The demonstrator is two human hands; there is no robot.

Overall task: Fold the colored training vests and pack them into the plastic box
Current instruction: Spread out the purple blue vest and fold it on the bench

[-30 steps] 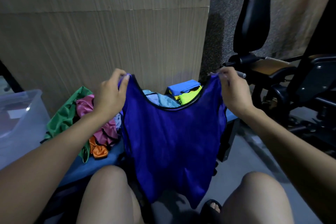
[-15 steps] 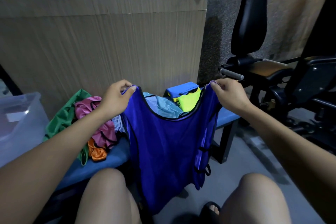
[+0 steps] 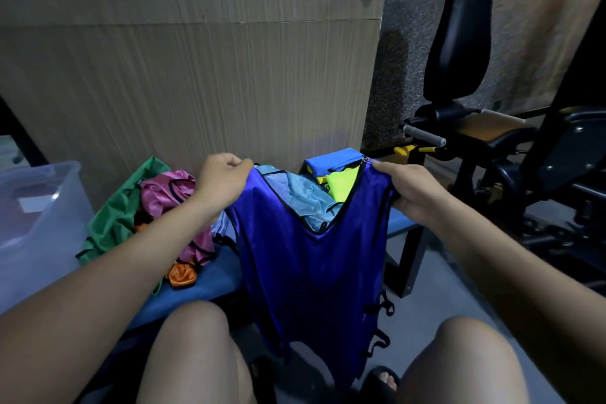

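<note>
Gripping the blue vest (image 3: 311,266) (shoulders) are left hand (image 3: 221,182), right hand (image 3: 411,188).

Six vests (image 3: 308,266) (one held); one box (image 3: 39,207)

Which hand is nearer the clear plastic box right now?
Left. The left hand grips the blue vest shoulder right of the clear plastic box; the right hand holds the farther shoulder.

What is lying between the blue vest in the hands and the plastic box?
The blue vest hangs from both hands; the plastic box stands to the left. Between them, on the bench, lies a pile with green, pink and orange vests.
</note>
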